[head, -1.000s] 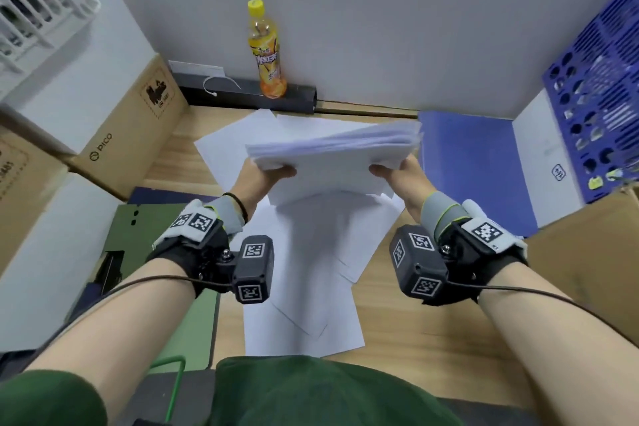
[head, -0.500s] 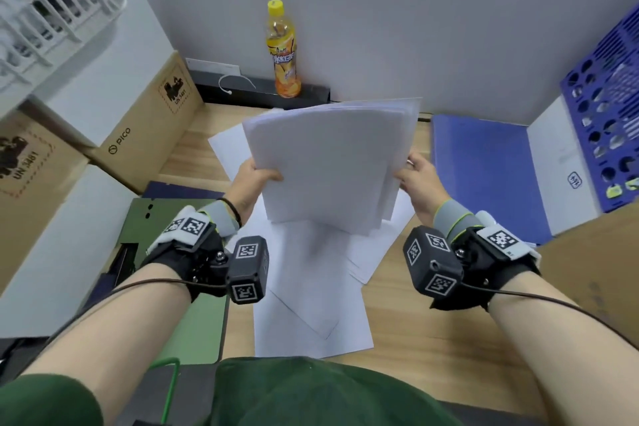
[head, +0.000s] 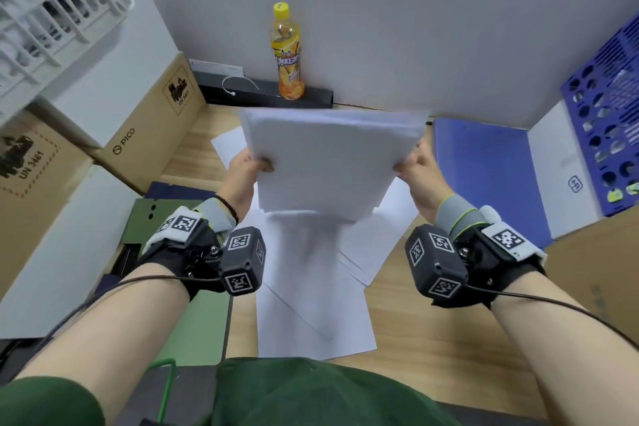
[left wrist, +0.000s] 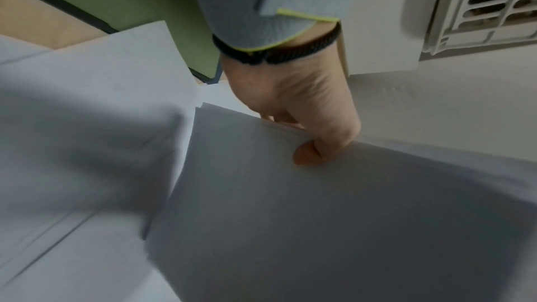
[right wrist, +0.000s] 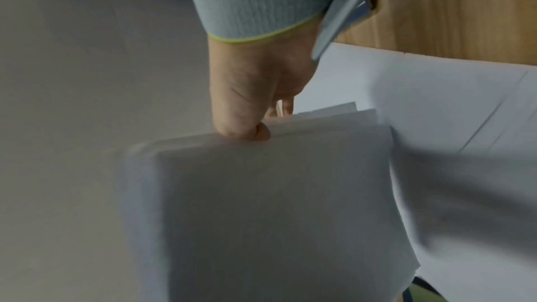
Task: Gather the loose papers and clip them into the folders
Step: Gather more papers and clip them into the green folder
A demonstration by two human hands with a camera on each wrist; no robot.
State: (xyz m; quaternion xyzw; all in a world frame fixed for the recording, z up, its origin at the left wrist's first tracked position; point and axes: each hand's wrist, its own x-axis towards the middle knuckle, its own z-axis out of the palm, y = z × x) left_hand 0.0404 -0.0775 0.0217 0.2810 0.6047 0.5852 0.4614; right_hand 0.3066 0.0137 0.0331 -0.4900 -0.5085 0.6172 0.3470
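The wooden counter [head: 432,328] carries cardboard boxes [head: 152,128] on the left, a blue crate [head: 608,135] on the right and an orange bottle [head: 287,52] upright at the back wall. A blue folder [head: 484,169] lies flat on the right; a green folder [head: 193,318] lies on the left under the left forearm. Several loose sheets [head: 311,304] lie overlapping in the middle of the counter, not yet gathered. Above them, clear of the counter, a stack [head: 328,162] of white papers is held tilted up, its far edge highest. The left hand [head: 247,166] pinches the stack's left edge, thumb on top and fingers hidden beneath; the right hand [head: 420,169] pinches the right edge the same way, so each grip is closed on the stack. The wrist views show the sheet edges fanned and uneven near both thumbs. Paper this thin looks light, limp and slick sheet on sheet, so it will likely sag or slide apart unless held at two opposite edges as here. Tapping the lower edge on the counter would probably square it.
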